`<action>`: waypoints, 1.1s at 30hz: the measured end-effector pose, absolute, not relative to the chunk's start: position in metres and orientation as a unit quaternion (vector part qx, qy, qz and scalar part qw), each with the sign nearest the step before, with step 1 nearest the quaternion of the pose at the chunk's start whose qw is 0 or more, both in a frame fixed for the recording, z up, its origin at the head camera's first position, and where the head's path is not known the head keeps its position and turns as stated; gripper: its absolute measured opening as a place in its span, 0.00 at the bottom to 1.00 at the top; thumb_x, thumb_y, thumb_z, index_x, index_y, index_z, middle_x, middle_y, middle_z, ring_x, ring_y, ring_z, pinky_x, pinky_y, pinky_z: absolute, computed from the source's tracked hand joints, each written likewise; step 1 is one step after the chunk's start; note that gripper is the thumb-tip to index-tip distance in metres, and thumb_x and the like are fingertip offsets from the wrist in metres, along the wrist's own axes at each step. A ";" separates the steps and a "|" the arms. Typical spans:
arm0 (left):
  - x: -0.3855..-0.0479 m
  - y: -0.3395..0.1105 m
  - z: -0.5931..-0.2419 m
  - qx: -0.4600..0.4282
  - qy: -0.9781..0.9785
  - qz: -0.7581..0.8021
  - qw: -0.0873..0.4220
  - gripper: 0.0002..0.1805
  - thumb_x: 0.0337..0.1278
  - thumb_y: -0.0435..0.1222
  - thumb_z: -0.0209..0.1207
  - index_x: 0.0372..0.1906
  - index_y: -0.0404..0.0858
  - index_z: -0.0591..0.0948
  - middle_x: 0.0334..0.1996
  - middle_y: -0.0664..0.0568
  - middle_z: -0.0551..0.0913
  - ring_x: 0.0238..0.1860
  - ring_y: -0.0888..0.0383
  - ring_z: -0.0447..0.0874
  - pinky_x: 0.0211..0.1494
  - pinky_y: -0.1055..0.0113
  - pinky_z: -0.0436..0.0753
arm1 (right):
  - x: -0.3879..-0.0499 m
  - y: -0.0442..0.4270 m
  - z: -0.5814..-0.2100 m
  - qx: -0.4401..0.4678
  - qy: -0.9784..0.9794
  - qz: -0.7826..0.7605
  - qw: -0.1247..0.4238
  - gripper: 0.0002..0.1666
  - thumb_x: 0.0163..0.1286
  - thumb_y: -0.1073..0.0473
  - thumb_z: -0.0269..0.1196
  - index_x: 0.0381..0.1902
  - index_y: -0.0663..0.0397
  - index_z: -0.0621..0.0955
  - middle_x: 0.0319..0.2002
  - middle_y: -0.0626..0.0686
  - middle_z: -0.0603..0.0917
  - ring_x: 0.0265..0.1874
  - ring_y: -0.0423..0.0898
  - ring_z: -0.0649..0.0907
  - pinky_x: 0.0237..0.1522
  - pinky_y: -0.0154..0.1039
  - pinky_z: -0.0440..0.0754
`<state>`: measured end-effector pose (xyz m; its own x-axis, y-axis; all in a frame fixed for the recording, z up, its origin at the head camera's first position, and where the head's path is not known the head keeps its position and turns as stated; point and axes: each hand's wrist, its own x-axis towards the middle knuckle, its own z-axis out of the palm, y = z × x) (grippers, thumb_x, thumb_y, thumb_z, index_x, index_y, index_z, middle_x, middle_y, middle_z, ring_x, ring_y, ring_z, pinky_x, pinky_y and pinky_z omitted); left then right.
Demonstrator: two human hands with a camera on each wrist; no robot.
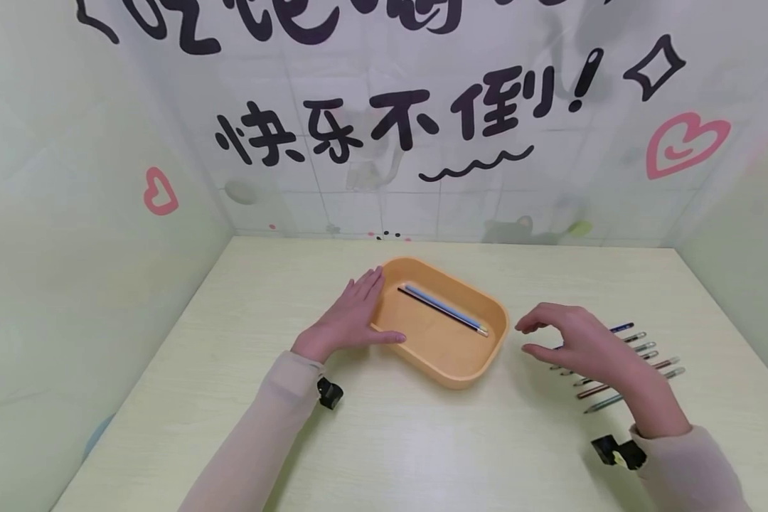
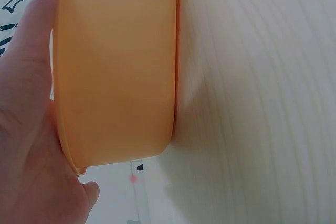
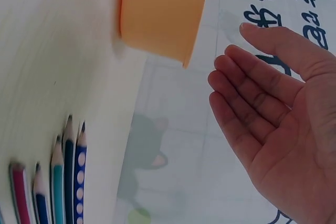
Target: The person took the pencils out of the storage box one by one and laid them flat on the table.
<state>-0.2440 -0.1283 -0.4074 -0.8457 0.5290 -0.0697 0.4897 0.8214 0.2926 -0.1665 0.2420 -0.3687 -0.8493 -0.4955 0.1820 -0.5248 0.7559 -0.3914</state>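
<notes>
An orange plastic tray (image 1: 422, 352) stands on the table with two pencils (image 1: 444, 310) lying side by side in it, one light blue and one dark. My left hand (image 1: 352, 320) rests against the tray's left end, thumb over the near rim and the other fingers along the far side. In the left wrist view the tray's outer wall (image 2: 115, 72) fills the middle, beside that hand. To the right of the tray my right hand (image 1: 579, 341) hovers with loosely bent fingers and nothing between them. Under and beyond it lies a row of several pencils (image 1: 604, 404), partly hidden by the hand and forearm.
The pale wood-grain table (image 1: 230, 398) is bounded by a white printed backdrop (image 1: 333, 206) with black lettering at the back and by pale side walls. A small black device (image 1: 329, 392) is at the left wrist, another (image 1: 617, 451) at the right.
</notes>
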 end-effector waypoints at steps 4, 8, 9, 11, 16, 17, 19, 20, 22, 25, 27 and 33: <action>-0.244 -0.129 -0.405 0.267 0.952 0.133 0.072 0.66 0.54 0.67 0.61 0.79 0.28 0.42 0.82 0.43 0.35 0.82 0.47 0.33 0.84 0.47 0.40 | -0.174 0.228 -0.367 0.278 -0.932 0.233 0.019 0.15 0.61 0.61 0.72 0.46 0.53 0.85 0.42 0.48 0.88 0.44 0.49 0.86 0.47 0.50 0.87; -0.243 -0.130 -0.404 0.267 0.952 0.134 0.072 0.66 0.53 0.66 0.61 0.79 0.28 0.42 0.82 0.42 0.35 0.82 0.46 0.33 0.84 0.46 0.40 | -0.181 0.217 -0.369 0.285 -0.926 0.245 0.016 0.15 0.60 0.62 0.72 0.45 0.55 0.85 0.41 0.50 0.88 0.43 0.49 0.86 0.48 0.51 0.87; -0.243 -0.130 -0.404 0.267 0.951 0.135 0.072 0.66 0.53 0.66 0.61 0.78 0.28 0.42 0.82 0.42 0.35 0.82 0.46 0.33 0.84 0.46 0.41 | -0.183 0.214 -0.370 0.286 -0.926 0.248 0.016 0.14 0.60 0.62 0.73 0.45 0.56 0.85 0.41 0.50 0.88 0.42 0.49 0.86 0.48 0.51 0.87; -0.242 -0.130 -0.404 0.268 0.951 0.136 0.072 0.66 0.53 0.66 0.62 0.78 0.28 0.43 0.82 0.42 0.36 0.82 0.46 0.33 0.84 0.46 0.41 | -0.186 0.208 -0.372 0.285 -0.925 0.251 0.017 0.14 0.60 0.62 0.73 0.44 0.56 0.85 0.40 0.50 0.88 0.41 0.48 0.86 0.47 0.50 0.87; -0.242 -0.131 -0.404 0.267 0.951 0.137 0.074 0.66 0.53 0.66 0.62 0.78 0.28 0.42 0.82 0.42 0.36 0.82 0.46 0.33 0.84 0.46 0.41 | -0.192 0.196 -0.376 0.289 -0.920 0.264 0.011 0.14 0.61 0.61 0.72 0.45 0.58 0.85 0.40 0.53 0.88 0.42 0.51 0.86 0.47 0.51 0.87; -0.242 -0.131 -0.405 0.266 0.951 0.136 0.075 0.66 0.53 0.66 0.62 0.79 0.29 0.42 0.82 0.43 0.35 0.82 0.47 0.33 0.84 0.47 0.40 | -0.193 0.194 -0.377 0.289 -0.919 0.268 0.009 0.14 0.61 0.61 0.72 0.45 0.58 0.85 0.41 0.53 0.88 0.42 0.52 0.86 0.48 0.52 0.86; -0.242 -0.130 -0.405 0.265 0.952 0.135 0.077 0.66 0.53 0.67 0.61 0.79 0.29 0.41 0.82 0.43 0.35 0.82 0.47 0.32 0.84 0.47 0.40 | -0.194 0.190 -0.378 0.288 -0.917 0.277 0.002 0.15 0.61 0.61 0.72 0.45 0.59 0.85 0.41 0.54 0.88 0.43 0.53 0.86 0.49 0.52 0.86; -0.242 -0.130 -0.405 0.264 0.952 0.134 0.078 0.66 0.53 0.67 0.61 0.79 0.30 0.41 0.82 0.44 0.34 0.82 0.48 0.32 0.84 0.48 0.39 | -0.195 0.189 -0.378 0.286 -0.916 0.282 0.000 0.15 0.61 0.61 0.72 0.45 0.59 0.85 0.41 0.54 0.88 0.44 0.53 0.86 0.50 0.53 0.86; -0.242 -0.130 -0.404 0.265 0.952 0.135 0.077 0.66 0.53 0.67 0.61 0.79 0.29 0.41 0.82 0.44 0.34 0.82 0.48 0.32 0.84 0.48 0.39 | -0.196 0.186 -0.379 0.282 -0.914 0.292 -0.006 0.15 0.61 0.61 0.72 0.46 0.59 0.85 0.42 0.54 0.88 0.45 0.54 0.86 0.51 0.53 0.86; -0.242 -0.129 -0.404 0.267 0.951 0.137 0.076 0.66 0.53 0.67 0.61 0.79 0.29 0.41 0.82 0.43 0.35 0.82 0.47 0.32 0.84 0.48 0.39 | -0.198 0.183 -0.381 0.281 -0.911 0.302 -0.008 0.15 0.62 0.62 0.72 0.45 0.60 0.85 0.42 0.55 0.88 0.45 0.54 0.86 0.52 0.54 0.86; -0.242 -0.129 -0.404 0.266 0.951 0.137 0.077 0.66 0.53 0.67 0.61 0.79 0.29 0.41 0.82 0.44 0.34 0.82 0.47 0.32 0.84 0.48 0.39 | -0.200 0.181 -0.383 0.284 -0.909 0.307 -0.007 0.14 0.62 0.62 0.71 0.45 0.60 0.84 0.42 0.55 0.88 0.45 0.54 0.86 0.51 0.54 0.86; -0.242 -0.129 -0.405 0.265 0.952 0.134 0.080 0.66 0.54 0.67 0.60 0.79 0.30 0.41 0.82 0.44 0.34 0.82 0.47 0.31 0.84 0.48 0.39 | -0.207 0.175 -0.390 0.298 -0.898 0.323 0.005 0.14 0.62 0.63 0.71 0.45 0.62 0.84 0.42 0.56 0.88 0.44 0.54 0.87 0.51 0.53 0.86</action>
